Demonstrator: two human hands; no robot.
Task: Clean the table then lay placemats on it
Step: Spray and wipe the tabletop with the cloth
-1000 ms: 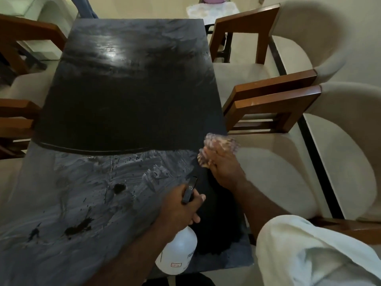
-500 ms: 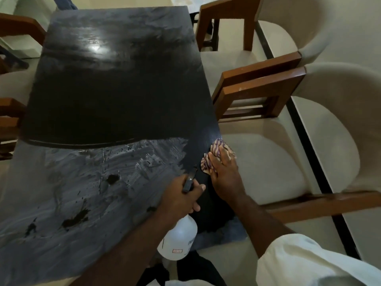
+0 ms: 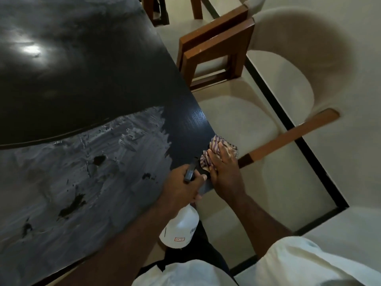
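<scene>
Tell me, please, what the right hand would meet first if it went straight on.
The striped cloth bunched ahead of the right hand; past that, probably the chair seat, depth unclear.

Head-worn view, steeply down over table [image 3: 86,65] corner, close.

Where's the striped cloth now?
Head view: the striped purple-and-beige cloth lies at the right edge of the black table, pressed under the right hand, next to the left hand gripping the white plastic spray bottle.
</scene>
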